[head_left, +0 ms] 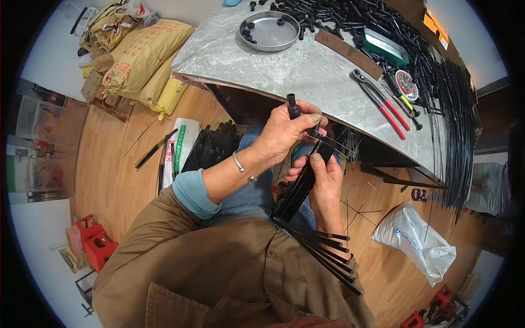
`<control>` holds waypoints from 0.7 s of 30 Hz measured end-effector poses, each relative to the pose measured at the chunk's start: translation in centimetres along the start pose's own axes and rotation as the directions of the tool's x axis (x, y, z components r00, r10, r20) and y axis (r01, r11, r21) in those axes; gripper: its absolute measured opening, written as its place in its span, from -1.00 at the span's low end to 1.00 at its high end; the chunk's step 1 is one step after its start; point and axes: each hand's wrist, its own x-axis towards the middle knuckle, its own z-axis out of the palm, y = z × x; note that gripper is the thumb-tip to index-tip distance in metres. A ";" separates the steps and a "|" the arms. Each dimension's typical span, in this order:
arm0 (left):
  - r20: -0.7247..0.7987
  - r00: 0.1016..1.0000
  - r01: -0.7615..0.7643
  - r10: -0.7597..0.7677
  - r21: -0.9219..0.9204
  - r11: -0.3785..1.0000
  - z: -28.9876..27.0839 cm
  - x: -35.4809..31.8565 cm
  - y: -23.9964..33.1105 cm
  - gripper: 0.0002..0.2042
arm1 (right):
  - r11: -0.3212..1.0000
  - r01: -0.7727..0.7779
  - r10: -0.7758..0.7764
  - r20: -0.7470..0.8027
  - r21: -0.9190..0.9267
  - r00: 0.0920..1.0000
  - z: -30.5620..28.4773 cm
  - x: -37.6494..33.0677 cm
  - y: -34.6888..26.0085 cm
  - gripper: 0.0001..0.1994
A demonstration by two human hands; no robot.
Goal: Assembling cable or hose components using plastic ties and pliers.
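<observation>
My left hand is closed around a short black cylindrical handle whose top sticks up above my fingers. My right hand grips a bundle of thin black rods that fans out over my lap, with capped ends near my right hip. The rods' upper tips spread out between my two hands, just below the table edge. A silver bracelet sits on my left wrist.
A grey marble table carries a round metal pan, red-handled pliers, a heap of black handles and long black wires. Yellow sacks lie left; a white plastic bag and loose rods lie on the wood floor.
</observation>
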 end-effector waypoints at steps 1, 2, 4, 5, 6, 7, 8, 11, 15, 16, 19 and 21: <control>-0.001 1.000 -0.002 0.002 -0.002 1.000 -0.1 0.0 0.0 -0.81 | 1.000 0.002 -0.002 0.001 0.001 1.000 0.0 0.1 0.0 -0.81; 0.003 1.000 -0.008 0.008 0.004 1.000 -0.1 0.0 0.0 -0.81 | 1.000 0.002 -0.002 0.003 0.007 1.000 -0.1 0.1 0.1 -0.81; 0.003 1.000 -0.013 0.013 0.013 1.000 0.0 0.1 -0.2 -0.80 | 1.000 0.002 -0.002 0.004 0.009 1.000 -0.2 0.2 0.2 -0.81; 0.006 1.000 -0.009 0.009 0.006 1.000 0.0 0.1 -0.2 -0.80 | 1.000 0.007 -0.007 0.000 0.001 1.000 -0.1 0.1 0.1 -0.82; 0.009 1.000 -0.005 0.005 0.000 1.000 0.0 0.2 -0.2 -0.80 | 1.000 0.008 -0.008 -0.002 -0.002 1.000 -0.1 0.1 0.1 -0.82; 0.011 1.000 -0.005 0.005 -0.003 1.000 0.1 0.2 -0.1 -0.80 | 1.000 0.008 -0.008 -0.005 0.002 1.000 -0.1 0.1 0.0 -0.82; 0.014 1.000 -0.010 0.010 0.007 1.000 0.1 0.1 0.0 -0.80 | 1.000 0.005 -0.004 -0.005 0.008 1.000 -0.1 0.2 0.1 -0.81; 0.016 1.000 -0.014 0.014 0.012 1.000 0.0 0.0 -0.1 -0.81 | 1.000 0.005 -0.005 0.002 -0.002 1.000 0.0 0.2 0.2 -0.81; 0.015 1.000 -0.022 0.022 0.029 0.999 0.2 -0.2 0.0 -0.82 | 1.000 0.001 -0.001 0.007 0.009 1.000 -0.1 0.3 0.2 -0.81; 0.014 1.000 -0.022 0.022 0.029 0.999 0.1 -0.2 0.0 -0.82 | 1.000 0.001 -0.001 0.008 -0.001 1.000 -0.1 0.3 0.2 -0.82; 0.033 0.999 -0.006 0.005 0.021 1.000 0.1 -0.2 0.3 -0.82 | 1.000 0.007 -0.007 0.006 -0.005 1.000 -0.1 0.3 0.3 -0.81; 0.045 0.999 -0.025 0.020 0.107 0.994 0.2 -0.4 0.9 -0.84 | 1.000 0.012 -0.012 0.002 0.002 1.000 -0.1 0.2 0.2 -0.81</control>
